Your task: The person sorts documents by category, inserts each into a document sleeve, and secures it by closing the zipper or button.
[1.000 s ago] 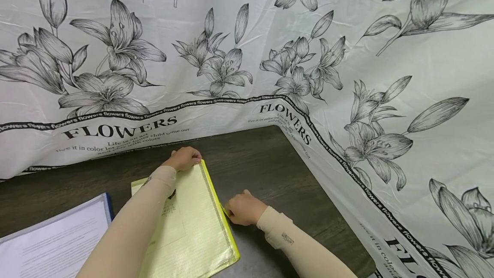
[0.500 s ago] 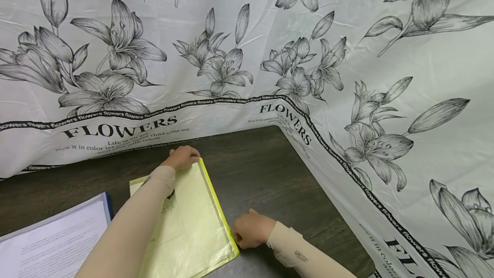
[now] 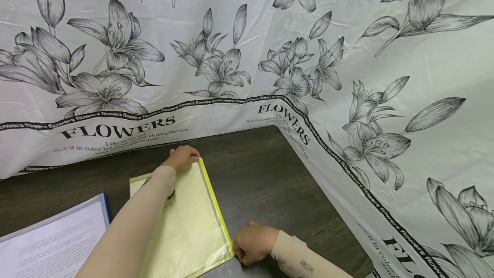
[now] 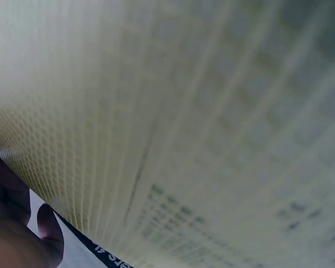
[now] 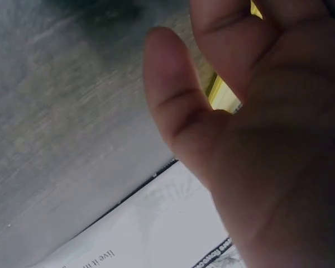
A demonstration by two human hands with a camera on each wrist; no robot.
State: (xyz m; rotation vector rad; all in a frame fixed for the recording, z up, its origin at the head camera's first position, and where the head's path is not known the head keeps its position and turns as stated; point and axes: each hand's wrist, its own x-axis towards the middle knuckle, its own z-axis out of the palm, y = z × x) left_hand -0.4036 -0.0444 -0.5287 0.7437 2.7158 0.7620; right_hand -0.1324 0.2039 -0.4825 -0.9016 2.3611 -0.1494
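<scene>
Head view: yellow mesh zipper pouch flat on dark wood table, left hand curled over its far corner, right hand curled, pinching near zipper end; left wrist view: pouch mesh fills frame, fingertips at its edge; right wrist view: right hand close-up, finger state unclear.

Pouch on table; papers left.

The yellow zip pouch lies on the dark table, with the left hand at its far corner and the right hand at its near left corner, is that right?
Not quite. The right hand is at the near right corner of the yellow zip pouch, as the head view shows.
</scene>
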